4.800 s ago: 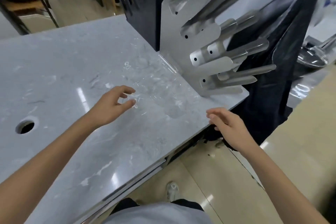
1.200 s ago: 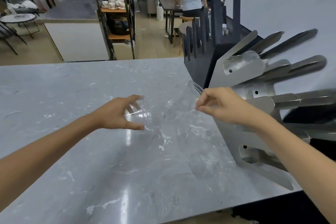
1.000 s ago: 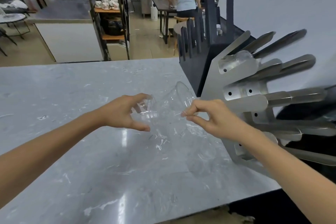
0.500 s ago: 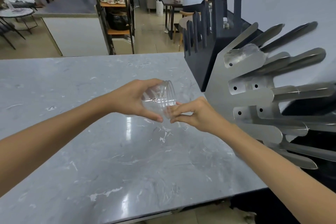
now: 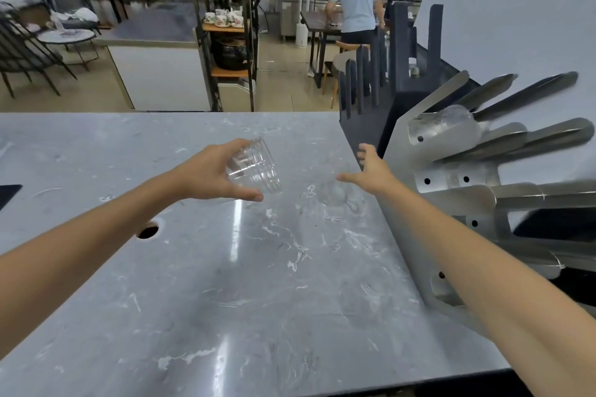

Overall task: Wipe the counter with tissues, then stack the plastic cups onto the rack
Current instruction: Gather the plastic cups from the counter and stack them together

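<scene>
The left hand (image 5: 209, 172) grips a nested stack of clear plastic cups (image 5: 256, 167), tilted with the rims turned away from the palm, thumb underneath and fingers over the top, held just above the grey marble counter (image 5: 225, 284). How many cups sit in that stack cannot be told; ridged rims overlap. The right hand (image 5: 371, 169) is empty, its fingers spread wide, hovering over the counter a short way to the right of the cups. One more clear cup (image 5: 451, 121) sits on an upper prong of the steel rack (image 5: 451, 184), beyond and right of the right hand. A single round hole (image 5: 147, 231) pierces the counter below the left forearm. One person in a pale shirt (image 5: 354, 0) stands far behind both hands.
</scene>
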